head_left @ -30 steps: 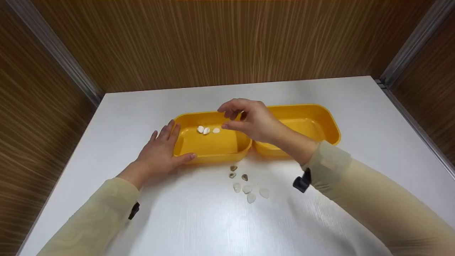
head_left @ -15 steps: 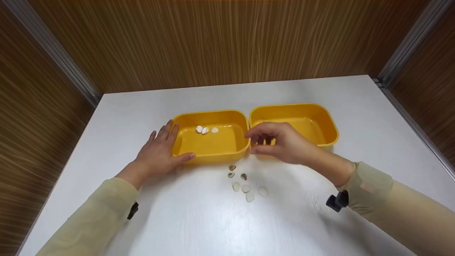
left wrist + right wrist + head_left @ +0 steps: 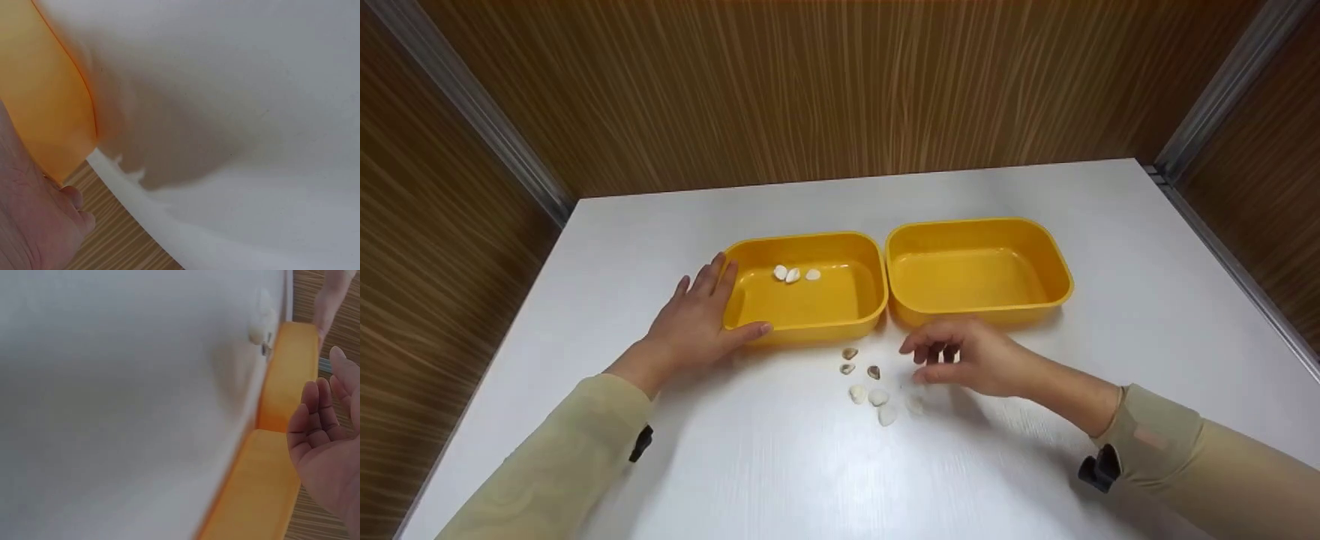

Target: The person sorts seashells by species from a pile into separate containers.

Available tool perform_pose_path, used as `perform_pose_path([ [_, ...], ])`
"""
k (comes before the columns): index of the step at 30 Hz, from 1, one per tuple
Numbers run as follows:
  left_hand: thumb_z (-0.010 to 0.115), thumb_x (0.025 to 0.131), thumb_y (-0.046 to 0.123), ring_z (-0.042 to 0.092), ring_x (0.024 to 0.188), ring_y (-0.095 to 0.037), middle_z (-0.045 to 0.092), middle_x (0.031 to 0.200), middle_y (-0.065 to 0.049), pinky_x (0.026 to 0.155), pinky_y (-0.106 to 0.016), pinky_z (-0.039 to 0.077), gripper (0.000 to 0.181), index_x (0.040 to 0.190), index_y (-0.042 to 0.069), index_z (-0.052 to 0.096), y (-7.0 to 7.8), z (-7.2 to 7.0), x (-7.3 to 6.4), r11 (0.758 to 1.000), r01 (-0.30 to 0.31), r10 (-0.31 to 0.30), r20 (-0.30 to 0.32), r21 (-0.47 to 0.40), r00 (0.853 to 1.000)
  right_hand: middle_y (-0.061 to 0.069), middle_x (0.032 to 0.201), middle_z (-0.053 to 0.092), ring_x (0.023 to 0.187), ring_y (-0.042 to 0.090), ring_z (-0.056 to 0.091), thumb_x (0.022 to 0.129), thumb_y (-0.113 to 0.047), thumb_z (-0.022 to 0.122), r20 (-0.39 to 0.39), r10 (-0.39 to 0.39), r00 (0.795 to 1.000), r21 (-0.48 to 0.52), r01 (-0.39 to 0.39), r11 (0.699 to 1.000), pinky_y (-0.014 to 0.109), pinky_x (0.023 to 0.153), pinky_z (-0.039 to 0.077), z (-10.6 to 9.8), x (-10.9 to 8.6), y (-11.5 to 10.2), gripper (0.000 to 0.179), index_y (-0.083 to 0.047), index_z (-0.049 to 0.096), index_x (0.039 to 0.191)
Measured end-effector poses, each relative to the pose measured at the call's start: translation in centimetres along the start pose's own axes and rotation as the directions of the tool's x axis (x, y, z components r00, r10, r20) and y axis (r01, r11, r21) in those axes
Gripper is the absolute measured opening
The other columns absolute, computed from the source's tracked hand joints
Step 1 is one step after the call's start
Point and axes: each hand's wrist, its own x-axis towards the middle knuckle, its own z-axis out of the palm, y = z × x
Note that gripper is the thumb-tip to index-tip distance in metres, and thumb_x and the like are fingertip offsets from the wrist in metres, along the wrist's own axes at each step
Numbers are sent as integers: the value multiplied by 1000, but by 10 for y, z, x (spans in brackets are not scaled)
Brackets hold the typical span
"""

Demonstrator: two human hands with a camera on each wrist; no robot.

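Observation:
My left hand (image 3: 694, 319) rests against the left end of a yellow plastic bin (image 3: 810, 330), its fingers straight along the side and its thumb on the front rim. Inside that bin lie three small white shells (image 3: 793, 276). Over the table, in front of a second yellow bin (image 3: 982, 309), my right hand (image 3: 975, 356) hovers with fingers loosely bent and nothing between them. Just left of it are brown shells (image 3: 874, 372) and several pale, flat shells (image 3: 878, 397) on the white table. One pale shell (image 3: 915, 405) lies just below the right thumb.
The two bins stand side by side on the white table (image 3: 780, 465). Behind them rises a wood-grain panel (image 3: 840, 97), with similar panels at both sides. A black wrist camera (image 3: 1100, 469) sits at the right sleeve.
My right hand has moved from above the left bin, back to the right and down to the table near the pale shells. The left hand stays in place.

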Motion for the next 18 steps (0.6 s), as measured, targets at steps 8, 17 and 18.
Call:
perform_pose_path([
  [8,39,89,92,9,162,-41,-4,178,-15,130,-55,-2,124,171,6,2,-1,1,2,1000,6,-6,11,-3,1000,6,101,75,88,17,66,87,-17,90,111,73,991,37,-77,996,24,77,55,12,-9,18,32,-10,79,116],
  [17,38,89,93,9,162,-42,-4,178,-15,130,-55,-1,125,171,6,1,-2,2,2,1000,8,-8,9,2,1000,3,109,74,97,25,66,87,-18,91,135,75,988,60,-84,995,25,85,53,19,-12,29,33,-12,79,117],
  [18,38,89,93,9,162,-41,-4,178,-15,130,-55,-1,125,171,7,1,-2,2,2,1000,9,-9,11,2,1000,3,110,74,98,24,66,86,-19,91,139,74,988,59,-83,995,25,87,54,20,-12,29,34,-12,79,117],
])
